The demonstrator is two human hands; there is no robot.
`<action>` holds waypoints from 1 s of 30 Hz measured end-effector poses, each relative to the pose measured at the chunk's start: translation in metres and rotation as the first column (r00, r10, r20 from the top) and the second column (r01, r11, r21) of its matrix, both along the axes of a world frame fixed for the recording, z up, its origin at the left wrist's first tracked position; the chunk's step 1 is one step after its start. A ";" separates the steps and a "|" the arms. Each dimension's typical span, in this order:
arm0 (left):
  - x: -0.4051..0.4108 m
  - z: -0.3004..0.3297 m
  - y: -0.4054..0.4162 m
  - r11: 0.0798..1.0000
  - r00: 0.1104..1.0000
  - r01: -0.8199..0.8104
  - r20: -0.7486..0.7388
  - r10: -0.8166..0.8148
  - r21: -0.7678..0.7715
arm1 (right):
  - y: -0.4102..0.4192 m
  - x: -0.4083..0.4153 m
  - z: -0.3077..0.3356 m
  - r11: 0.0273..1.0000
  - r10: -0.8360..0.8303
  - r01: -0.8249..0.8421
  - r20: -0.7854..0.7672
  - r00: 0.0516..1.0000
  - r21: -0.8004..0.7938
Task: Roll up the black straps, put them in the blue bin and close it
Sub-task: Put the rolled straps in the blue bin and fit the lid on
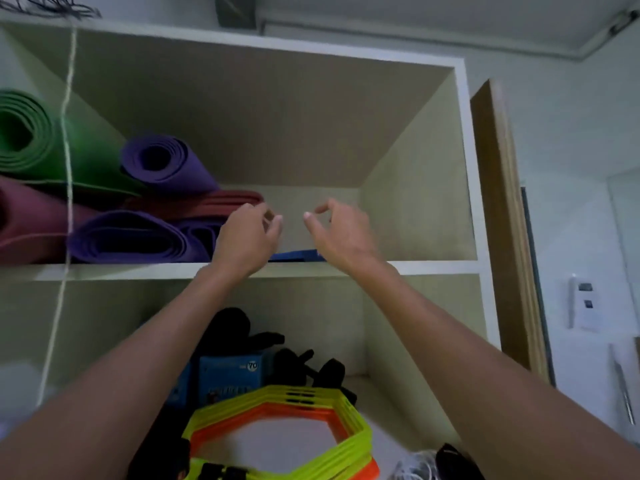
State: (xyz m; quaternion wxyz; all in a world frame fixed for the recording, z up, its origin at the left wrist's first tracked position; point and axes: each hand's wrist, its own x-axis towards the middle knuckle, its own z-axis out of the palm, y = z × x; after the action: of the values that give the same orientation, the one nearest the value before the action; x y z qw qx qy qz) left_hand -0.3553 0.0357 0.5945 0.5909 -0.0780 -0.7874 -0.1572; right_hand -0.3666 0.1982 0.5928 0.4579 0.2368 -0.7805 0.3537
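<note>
Both my hands are raised in front of the upper shelf. My left hand [247, 237] and my right hand [341, 230] hold nothing, fingers curled and slightly apart. Between and just below them a flat blue thing [296, 255] lies at the shelf's front edge; I cannot tell if it is the blue bin or its lid. Black straps [242, 332] are heaped on the lower shelf, behind blue boxes [228, 375].
Rolled yoga mats fill the left of the upper shelf: green [31, 140], purple [166, 164], maroon [20, 223]. Yellow and orange hexagon rings [287, 420] lie stacked below. A white cord [67, 161] hangs at left. A wooden door edge [498, 220] stands at right.
</note>
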 end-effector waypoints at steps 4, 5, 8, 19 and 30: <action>-0.036 0.027 -0.027 0.997 0.926 0.005 0.375 -0.035 0.083 | -0.016 -0.024 0.013 0.968 0.060 -0.110 0.217 0.974 0.225; -0.044 0.030 -0.032 0.997 0.887 0.012 0.460 -0.044 0.074 | -0.018 -0.030 0.012 0.953 0.073 -0.147 0.272 0.960 0.266; -0.065 0.030 -0.042 0.998 0.798 0.034 0.599 -0.061 0.057 | -0.010 -0.044 0.005 0.906 0.036 -0.178 0.352 0.935 0.383; -0.098 0.041 -0.003 0.980 0.825 -0.106 0.536 0.180 -0.165 | 0.033 -0.094 0.011 0.943 -0.042 -0.063 0.305 0.952 0.327; -0.098 -0.004 0.013 0.986 0.954 -0.139 0.256 0.157 -0.088 | 0.022 -0.118 -0.021 0.969 -0.244 0.233 0.164 0.956 0.085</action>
State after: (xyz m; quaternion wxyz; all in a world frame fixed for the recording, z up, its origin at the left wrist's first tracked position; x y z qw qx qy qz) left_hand -0.4530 0.0490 0.5906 0.4887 -0.0177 -0.8672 -0.0939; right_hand -0.4841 0.2203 0.5718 0.4198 0.1242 -0.8512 0.2894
